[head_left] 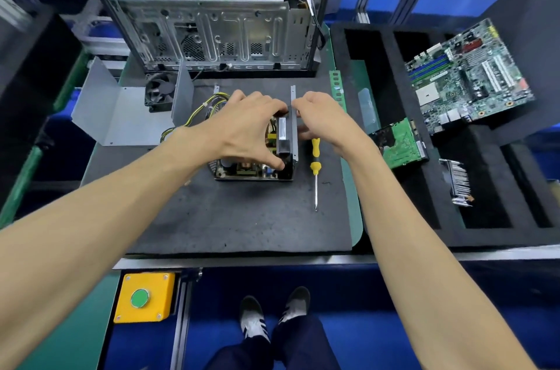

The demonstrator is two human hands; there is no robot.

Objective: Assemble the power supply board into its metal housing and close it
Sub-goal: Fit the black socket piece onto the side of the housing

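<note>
Both hands on the job: left hand (242,124) grips the power supply board (251,168), right hand (321,121) pinches the metal housing (292,139) wall. Seating step, likely. Next: press level, then take the screwdriver (315,166) just right of the right hand.

The mat (242,218) is dark grey with a speckled, felt-like surface; the counter (356,218) under it shows green at its edges; the screwdriver (315,163) has a yellow handle with black bands and a bright silver shaft; the cables (197,115) are yellow and black; the housing (292,139) is dull silver-grey metal; the cover (121,112) is pale grey; the fan (159,92) is black; the motherboard (466,78) is green with blue and white slots; the foam tray (391,90) is black; the button box (145,298) is yellow with a green button; the shoes (254,321) are grey with white stripes.
</note>
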